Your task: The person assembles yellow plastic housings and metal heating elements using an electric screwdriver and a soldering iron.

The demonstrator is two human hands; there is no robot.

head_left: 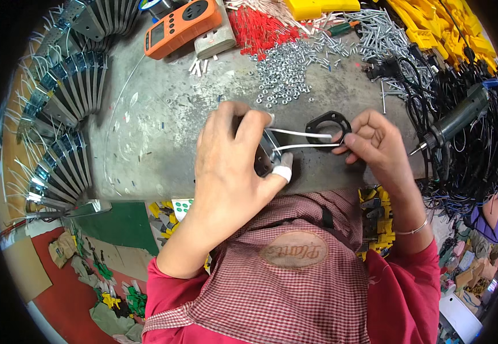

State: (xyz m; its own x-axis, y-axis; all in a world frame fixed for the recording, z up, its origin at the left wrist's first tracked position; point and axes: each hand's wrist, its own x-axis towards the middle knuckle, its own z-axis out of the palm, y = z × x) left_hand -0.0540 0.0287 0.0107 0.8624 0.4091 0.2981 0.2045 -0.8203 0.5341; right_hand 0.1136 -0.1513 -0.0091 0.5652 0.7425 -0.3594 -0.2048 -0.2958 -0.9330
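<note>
My left hand point(231, 146), with white tape round the thumb, is closed over a dark metal housing point(267, 150) and hides much of it. Two white wires point(301, 133) run from the housing toward my right hand point(369, 140). The thumb and fingers of that hand pinch at the wires' far ends. A flat black ring point(313, 127) with small holes in its rim is at these fingertips, behind the wires. Whether the fingers also grip the ring, I cannot tell.
Curved rows of metal housings point(68, 86) stand at left. An orange meter point(183, 28), metal nuts point(283, 77), red-tipped pieces point(263, 28) and screws point(383, 34) lie along the back. A dark power screwdriver point(455, 117) and black cables point(472, 155) are at right.
</note>
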